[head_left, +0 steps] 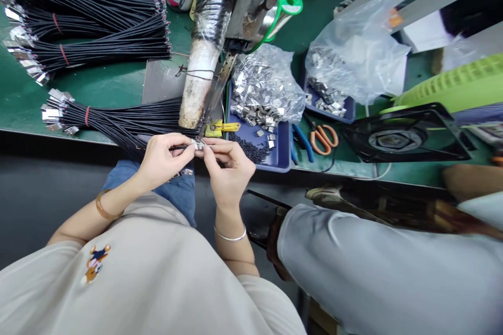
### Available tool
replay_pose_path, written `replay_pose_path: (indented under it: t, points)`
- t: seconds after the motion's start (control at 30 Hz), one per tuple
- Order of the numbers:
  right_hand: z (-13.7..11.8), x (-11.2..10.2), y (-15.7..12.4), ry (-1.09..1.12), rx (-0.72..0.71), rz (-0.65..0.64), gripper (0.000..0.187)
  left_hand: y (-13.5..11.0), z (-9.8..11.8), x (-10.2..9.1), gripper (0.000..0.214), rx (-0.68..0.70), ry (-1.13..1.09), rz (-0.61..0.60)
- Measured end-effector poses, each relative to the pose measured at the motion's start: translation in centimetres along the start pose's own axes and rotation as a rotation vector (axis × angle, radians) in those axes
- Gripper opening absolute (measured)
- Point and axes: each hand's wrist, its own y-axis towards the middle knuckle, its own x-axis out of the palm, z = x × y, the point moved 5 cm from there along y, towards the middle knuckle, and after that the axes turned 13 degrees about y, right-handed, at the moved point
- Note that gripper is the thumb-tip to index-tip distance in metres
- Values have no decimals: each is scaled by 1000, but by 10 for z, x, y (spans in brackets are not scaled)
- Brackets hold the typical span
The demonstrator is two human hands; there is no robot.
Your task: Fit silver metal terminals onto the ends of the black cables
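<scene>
Head view — left hand (163,159), right hand (228,167) both pinched on metal terminal (197,144) — between fingertips.

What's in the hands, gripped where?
Left hand pinches a black wire near its end; right hand pinches the metal terminal at that end.

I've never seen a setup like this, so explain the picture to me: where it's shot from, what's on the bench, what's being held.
This is one view, from a camera worn on a person's head, looking down at their own bare hands. The left hand pinches a thin black wire; the right hand pinches a small metal clip at its end. On the green bench lie tied wire bundles, a blue tray with a bag of clips, and orange scissors. The grey sleeve at right belongs to another person.
</scene>
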Motion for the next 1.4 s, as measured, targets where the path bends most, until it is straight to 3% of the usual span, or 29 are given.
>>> replay_pose_path:
  t: [0.1,0.27,0.47,0.9,1.4]
  points:
    - [3,2,1,70,79,-34,10,2,0,-2,24,0,1,-8]
    - [-1,2,4,5,-6,-63,13,7,-3,-2,27,-62,-15,15]
    - [-3,2,8,9,-14,-82,15,10,-2,2,26,-119,-72,18]
    - [6,2,14,144,130,-94,15,13,3,-5,22,-83,-96,20]
    - [-5,2,17,28,-20,-124,17,11,2,0,20,-121,-104,43]
